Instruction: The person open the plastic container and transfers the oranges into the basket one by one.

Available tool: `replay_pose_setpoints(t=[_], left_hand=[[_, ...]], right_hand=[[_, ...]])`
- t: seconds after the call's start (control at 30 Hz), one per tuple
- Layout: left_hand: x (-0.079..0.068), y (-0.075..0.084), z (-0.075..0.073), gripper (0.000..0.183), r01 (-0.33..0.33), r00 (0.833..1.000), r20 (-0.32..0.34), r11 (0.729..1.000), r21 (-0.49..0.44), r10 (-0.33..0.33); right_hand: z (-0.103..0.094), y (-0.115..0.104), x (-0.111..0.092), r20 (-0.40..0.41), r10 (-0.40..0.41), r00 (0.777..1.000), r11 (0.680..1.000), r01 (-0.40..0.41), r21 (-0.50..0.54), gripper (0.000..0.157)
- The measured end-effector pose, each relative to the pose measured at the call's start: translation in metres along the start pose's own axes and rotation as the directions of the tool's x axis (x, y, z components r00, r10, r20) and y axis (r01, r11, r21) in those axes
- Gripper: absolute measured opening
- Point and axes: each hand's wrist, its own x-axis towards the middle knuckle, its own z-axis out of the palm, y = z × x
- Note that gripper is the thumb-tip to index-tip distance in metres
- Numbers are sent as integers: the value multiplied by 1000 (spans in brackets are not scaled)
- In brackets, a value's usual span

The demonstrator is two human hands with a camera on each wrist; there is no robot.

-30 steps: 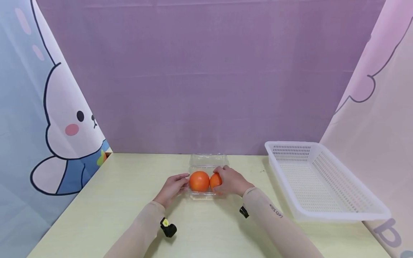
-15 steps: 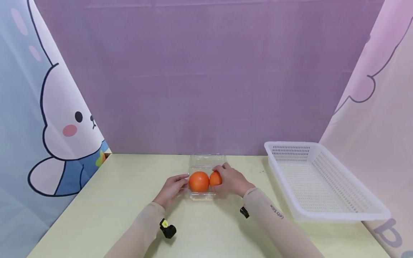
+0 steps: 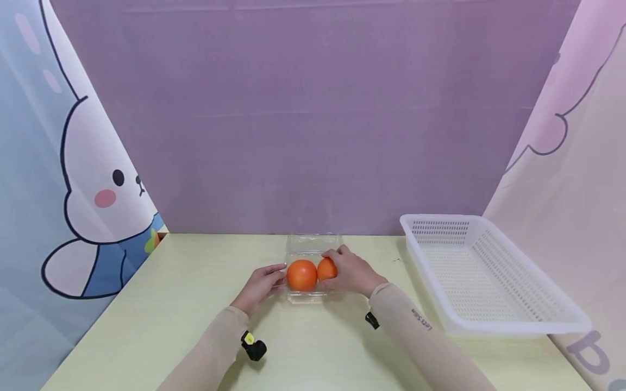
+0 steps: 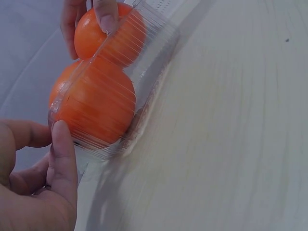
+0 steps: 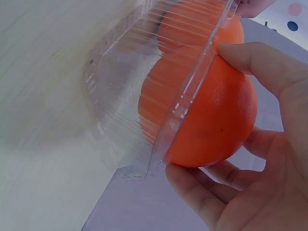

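A clear plastic clamshell box point(image 3: 305, 298) stands on the table with its lid point(image 3: 315, 243) swung back. One orange point(image 3: 301, 275) sits in its left part. My left hand point(image 3: 259, 288) pinches the box's left rim between thumb and fingers, as the left wrist view shows. At the right end, my right hand point(image 3: 354, 274) grips a second orange point(image 5: 216, 115), its thumb on one side and fingers round the other. This fruit touches the first one and is partly inside the box, its lower part behind the ribbed wall point(image 5: 115, 96).
A white perforated plastic basket point(image 3: 489, 326) stands at the right of the pale table point(image 3: 195, 304). Purple cloth point(image 3: 313, 119) hangs along the back edge, with printed curtains on both sides.
The orange in my right hand has shifted slightly toward the back of the box. My left hand stays on the rim, and the other orange looks still.
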Motion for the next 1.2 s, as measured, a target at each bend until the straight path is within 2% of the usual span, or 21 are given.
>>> replay_pose_setpoints(t=[0.4,0.67,1.2], left_hand=[[1,-2,-1,35,-6,1000,16,1000,-2,6],[2,-2,-1,35,-7,1000,16,1000,-15,7],[2,-3,0,37,-12,1000,8,999,-42,12]], right_hand=[[-4,0,-1,5,-24,1000,1000,24,-19,67],[-9,-1,-2,-21,-46,999,999,46,-8,63],[-21,-2,-3,-25,-29,999,1000,30,2,68]])
